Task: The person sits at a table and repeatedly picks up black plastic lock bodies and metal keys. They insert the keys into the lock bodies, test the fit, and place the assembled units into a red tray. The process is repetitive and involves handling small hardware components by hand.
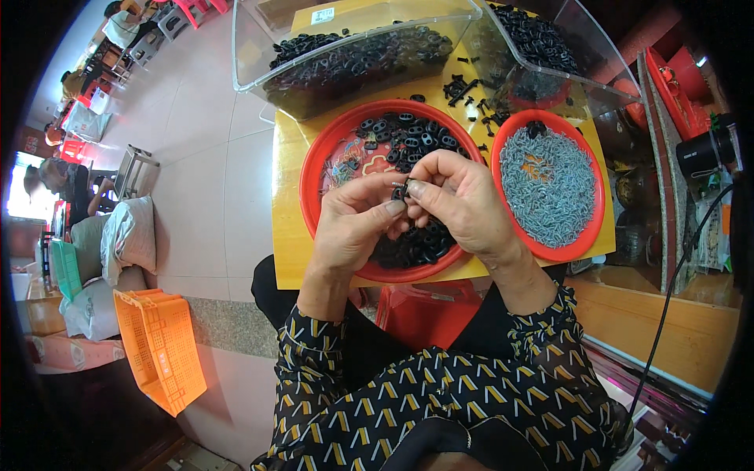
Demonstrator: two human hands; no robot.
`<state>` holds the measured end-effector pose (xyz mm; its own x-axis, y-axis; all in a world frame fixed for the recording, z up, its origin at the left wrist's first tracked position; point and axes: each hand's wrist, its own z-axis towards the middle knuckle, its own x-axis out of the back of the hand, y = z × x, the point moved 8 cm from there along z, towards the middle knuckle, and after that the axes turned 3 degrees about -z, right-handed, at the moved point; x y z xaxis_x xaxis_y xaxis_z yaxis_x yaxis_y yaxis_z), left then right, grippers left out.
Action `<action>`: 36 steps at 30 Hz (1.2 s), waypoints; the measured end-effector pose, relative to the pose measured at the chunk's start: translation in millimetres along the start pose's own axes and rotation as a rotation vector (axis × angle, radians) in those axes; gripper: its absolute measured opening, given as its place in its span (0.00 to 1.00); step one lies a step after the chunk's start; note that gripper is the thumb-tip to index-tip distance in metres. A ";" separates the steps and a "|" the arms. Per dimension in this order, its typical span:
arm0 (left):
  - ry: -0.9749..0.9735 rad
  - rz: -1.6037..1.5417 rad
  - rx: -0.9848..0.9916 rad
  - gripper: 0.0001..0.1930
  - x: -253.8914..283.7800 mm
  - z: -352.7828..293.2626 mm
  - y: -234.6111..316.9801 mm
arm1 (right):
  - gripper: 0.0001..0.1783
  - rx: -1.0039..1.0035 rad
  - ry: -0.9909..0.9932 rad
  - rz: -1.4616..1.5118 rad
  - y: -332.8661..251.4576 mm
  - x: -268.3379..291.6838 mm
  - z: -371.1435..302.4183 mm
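Note:
In front of me both hands meet over a red round tray (312, 169) full of small black two-holed plastic pieces (424, 137). My left hand (353, 220) pinches one such black plastic piece (398, 193) between thumb and forefinger. My right hand (459, 200), closed at the fingertips, grips a small silver screw (398, 184) whose threaded end points left, just above that piece. Its other end is hidden by my fingers. Close to my right hand stands a red oval tray (583, 245) heaped with grey screws (546, 184).
Two clear plastic bins (357, 38) of black parts stand at the yellow table's (287, 235) far side. Loose black parts (459, 88) lie between bins and trays. An orange crate (161, 345) and sacks (129, 235) are on the left. A black cable (667, 294) hangs at right.

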<state>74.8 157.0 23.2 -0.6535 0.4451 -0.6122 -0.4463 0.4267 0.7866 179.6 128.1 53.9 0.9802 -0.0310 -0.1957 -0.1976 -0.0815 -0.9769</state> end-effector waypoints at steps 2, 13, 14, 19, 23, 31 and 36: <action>0.000 0.053 -0.031 0.14 -0.8 0.2 1.0 | 0.04 -0.002 -0.002 0.045 3.6 1.1 1.2; -0.047 -0.100 -0.082 0.16 3.3 -0.4 4.9 | 0.03 -0.005 0.066 -0.126 -9.8 7.3 -4.1; -0.041 -0.092 -0.094 0.16 2.9 -0.5 5.7 | 0.03 -0.007 0.059 -0.123 -9.6 6.1 -4.8; -0.050 -0.018 -0.133 0.17 0.9 -0.8 6.4 | 0.04 -0.016 0.046 -0.138 -7.8 6.3 -4.2; -0.027 0.024 -0.139 0.19 0.2 -1.7 6.8 | 0.04 -0.025 0.042 -0.189 -7.3 7.1 -4.0; -0.019 0.272 -0.177 0.15 -1.8 -4.3 12.5 | 0.04 -0.014 0.039 -0.284 -8.7 8.4 -3.8; -0.003 0.315 -0.176 0.14 -4.7 -6.9 13.5 | 0.04 -0.003 0.023 -0.260 -4.2 7.2 -3.2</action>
<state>67.6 155.2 37.2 -0.7743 0.5352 -0.3376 -0.3219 0.1263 0.9383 187.5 125.0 56.9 0.9974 -0.0317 0.0645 0.0613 -0.0929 -0.9938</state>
